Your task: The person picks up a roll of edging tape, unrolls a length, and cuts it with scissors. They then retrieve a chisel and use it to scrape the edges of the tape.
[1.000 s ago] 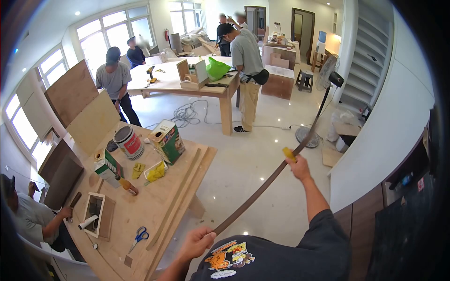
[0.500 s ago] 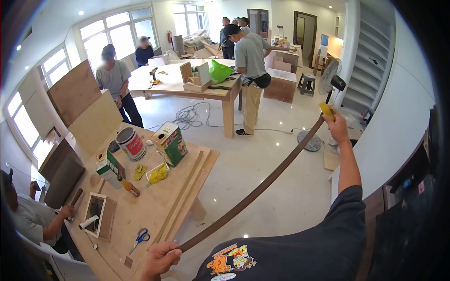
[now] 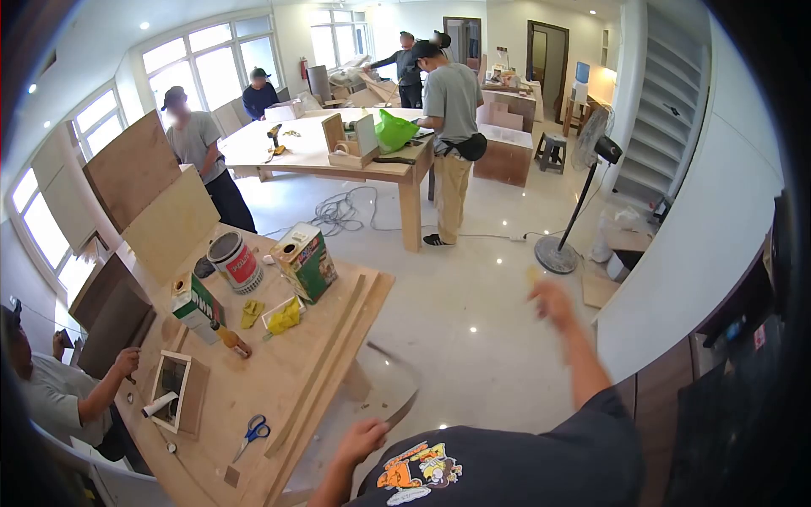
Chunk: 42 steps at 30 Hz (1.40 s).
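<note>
My left hand [image 3: 363,441] is low, near the right edge of the work table, closed on one end of a thin brown edging strip [image 3: 402,411]. The strip hangs in a loose curve beyond my fingers, its far part blurred over the floor. My right hand [image 3: 553,304] is out to the right above the floor, apart from the strip and smeared by motion. Its fingers look closed on a small yellow object [image 3: 532,275], too blurred to name.
On the plywood table [image 3: 312,389] are scissors [image 3: 253,435], a bottle [image 3: 231,339], metal cans [image 3: 306,263], yellow gloves [image 3: 284,316] and a wooden box [image 3: 180,393]. A co-worker [image 3: 59,389] sits at left. A fan [image 3: 557,253] stands ahead; several people work beyond.
The strip was stretched between both my hands; now its far end is free of my right hand and curls down. My right hand has dropped and come inward; the left has shifted right.
</note>
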Motion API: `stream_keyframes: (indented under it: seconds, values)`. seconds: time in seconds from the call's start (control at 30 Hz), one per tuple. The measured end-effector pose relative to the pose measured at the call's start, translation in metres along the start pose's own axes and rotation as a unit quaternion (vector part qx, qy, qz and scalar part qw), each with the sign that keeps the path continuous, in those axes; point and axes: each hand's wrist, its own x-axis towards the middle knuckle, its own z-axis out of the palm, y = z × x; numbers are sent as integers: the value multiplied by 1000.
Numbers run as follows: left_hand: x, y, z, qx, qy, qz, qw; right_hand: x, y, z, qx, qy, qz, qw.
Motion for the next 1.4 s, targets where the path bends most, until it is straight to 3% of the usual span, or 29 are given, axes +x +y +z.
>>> stream_keyframes:
  seconds: [0.07, 0.1, 0.17, 0.27, 0.33, 0.43, 0.6, 0.8, 1.07, 1.13, 1.27, 1.37, 1.4]
  values:
    - [57, -12, 30, -14, -17, 34, 999, -49, 39, 79, -51, -226, 114, 966]
    - [72, -8, 42, -56, -17, 33, 998, -79, 29, 120, -50, -255, 203, 944]
    - [83, 8, 57, -122, -15, 50, 991, -121, 33, 164, -30, -364, 249, 897]
    - [85, 24, 62, -127, -60, 84, 987, -140, 52, 184, 208, -404, 329, 828]
    - [76, 32, 65, -112, -104, 97, 984, -144, 49, 179, 358, -408, 373, 753]
    - [60, 43, 69, -77, -128, 89, 985, -146, 48, 175, 471, -421, 365, 684]
    - [46, 53, 72, -75, -118, 87, 986, -144, 36, 182, 246, -365, 296, 848]
    - [52, 39, 62, -39, -63, 71, 995, -142, 21, 196, 12, -306, 126, 944]
    - [16, 64, 46, -89, -65, 69, 992, -71, 59, 132, -236, -147, -77, 957]
    - [2, 65, 38, -121, -67, 80, 987, -32, 100, 104, -309, -43, -360, 879]
    - [-17, 66, 21, -110, -93, 85, 986, -25, 32, 77, -241, -70, -209, 945]
    - [0, 41, -6, -21, -155, 61, 986, -37, -6, 86, -201, -84, -107, 970]
    - [5, 30, -18, 126, -121, 97, 980, -44, -15, 92, -188, -103, -59, 975]
